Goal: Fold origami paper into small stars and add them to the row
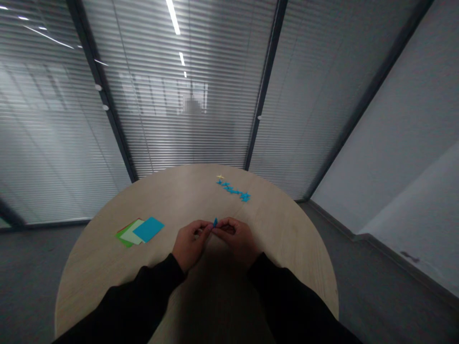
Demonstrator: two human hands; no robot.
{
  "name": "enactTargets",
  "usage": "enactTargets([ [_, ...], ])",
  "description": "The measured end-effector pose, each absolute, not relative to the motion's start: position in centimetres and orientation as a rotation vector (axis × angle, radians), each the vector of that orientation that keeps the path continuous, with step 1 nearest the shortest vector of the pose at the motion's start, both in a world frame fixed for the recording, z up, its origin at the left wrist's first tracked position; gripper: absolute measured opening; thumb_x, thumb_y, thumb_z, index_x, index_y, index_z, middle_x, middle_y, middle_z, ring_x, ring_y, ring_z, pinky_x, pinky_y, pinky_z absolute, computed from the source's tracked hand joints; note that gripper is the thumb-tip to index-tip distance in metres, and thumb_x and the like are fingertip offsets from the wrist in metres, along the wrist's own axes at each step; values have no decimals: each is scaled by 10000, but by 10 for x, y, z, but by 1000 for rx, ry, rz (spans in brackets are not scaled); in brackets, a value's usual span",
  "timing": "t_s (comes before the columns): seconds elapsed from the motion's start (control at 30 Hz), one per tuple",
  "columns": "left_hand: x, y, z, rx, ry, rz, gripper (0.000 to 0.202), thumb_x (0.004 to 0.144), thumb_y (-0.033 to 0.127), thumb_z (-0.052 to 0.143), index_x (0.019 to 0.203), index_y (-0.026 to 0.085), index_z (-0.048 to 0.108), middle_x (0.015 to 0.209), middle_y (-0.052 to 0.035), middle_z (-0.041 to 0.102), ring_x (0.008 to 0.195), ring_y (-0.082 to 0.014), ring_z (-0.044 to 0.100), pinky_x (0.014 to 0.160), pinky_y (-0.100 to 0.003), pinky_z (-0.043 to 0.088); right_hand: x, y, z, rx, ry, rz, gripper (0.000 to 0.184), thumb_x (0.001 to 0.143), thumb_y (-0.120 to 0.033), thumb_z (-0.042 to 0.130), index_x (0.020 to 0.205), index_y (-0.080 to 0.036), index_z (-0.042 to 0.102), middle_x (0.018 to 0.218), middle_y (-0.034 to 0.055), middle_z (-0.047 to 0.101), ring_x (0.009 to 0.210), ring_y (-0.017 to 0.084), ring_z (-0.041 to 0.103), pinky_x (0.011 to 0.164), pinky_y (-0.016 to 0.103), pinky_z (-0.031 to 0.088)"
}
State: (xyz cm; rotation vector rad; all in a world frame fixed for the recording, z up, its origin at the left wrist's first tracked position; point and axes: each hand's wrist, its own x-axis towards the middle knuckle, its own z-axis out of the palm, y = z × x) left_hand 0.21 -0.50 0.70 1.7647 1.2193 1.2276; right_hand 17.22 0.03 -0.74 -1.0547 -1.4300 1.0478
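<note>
My left grip [191, 244] and right grip [238, 238] met fingertip to fingertip, both pinched narrow on a small blue paper piece [215, 222] held between them over the bench [290, 267]. Only its upper end showed; I could not tell how it was creased below. As I judged it, too hard a squeeze could crush it, and an uneven pull between the two sides could tear it or twist it askew. Beyond, a crooked line of blue shapes [232, 191] lay near the far edge, a yellow shape [220, 177] at its end; a careless reach could scatter them. To the left, a blue sheet [149, 230] overlapped a pale green sheet [130, 234], so a brushing sleeve [143, 296] might fan them apart.
</note>
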Motion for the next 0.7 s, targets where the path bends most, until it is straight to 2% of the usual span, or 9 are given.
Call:
enactTargets([
  [0.27,2,-4,7,1786,1238,1169,309,874,454,590,896,210,778,869,-73,782,743,-231,672,713,-336,483,176,2,-9,-1064,-1512,988,241,769,-408,761,826,-183,694,794,36,729,743,182,682,701,305,533],
  [0.4,2,-5,8,1763,1254,1189,292,855,448,613,870,207,777,858,-78,778,730,-226,664,706,-333,487,176,2,-8,-1063,-1502,1041,220,785,-389,726,826,-178,680,743,23,699,670,159,645,635,277,500],
  [0.53,3,-6,9,1690,1255,1160,291,807,469,678,876,202,771,832,-72,775,668,-208,637,662,-323,480,176,0,-4,-1072,-1491,1054,201,784,-367,709,807,-174,660,723,14,674,651,150,623,629,273,479],
  [0.7,4,-5,8,1630,1206,1131,323,826,487,650,869,183,749,813,-68,764,648,-200,641,629,-311,474,175,-1,-3,-1090,-1494,1048,161,776,-328,692,788,-174,646,715,8,661,643,144,609,627,268,468],
])
